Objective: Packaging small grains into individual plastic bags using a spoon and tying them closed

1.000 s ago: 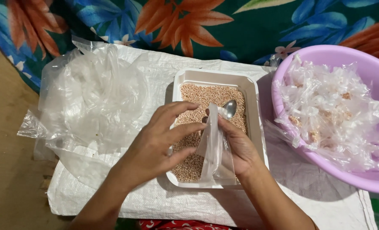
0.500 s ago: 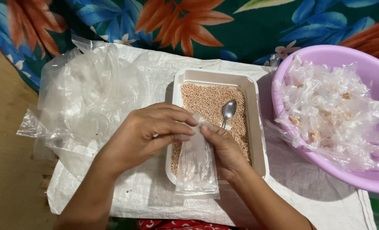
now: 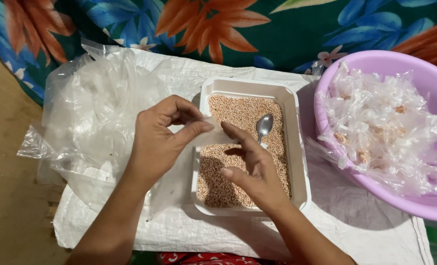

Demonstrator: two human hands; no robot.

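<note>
My left hand (image 3: 157,142) pinches the top edge of a small clear plastic bag (image 3: 209,138) between thumb and forefinger, over the left rim of a white rectangular tray (image 3: 250,84). The tray is full of small brown grains (image 3: 238,110). My right hand (image 3: 255,169) hovers over the tray with fingers spread, its forefinger tip touching the bag's other edge. The rest of the thin bag is hard to make out. A metal spoon (image 3: 264,125) lies bowl-up on the grains, just beyond my right fingers.
A purple basin (image 3: 375,61) at the right holds several small clear bags (image 3: 380,127) with grains inside. A heap of empty clear bags (image 3: 100,108) lies at the left. Everything rests on a white woven sack (image 3: 326,206) over flower-patterned cloth.
The bag hung upright over the tray's near side; both hands have since lifted its top up and to the left, and my right fingers have spread apart.
</note>
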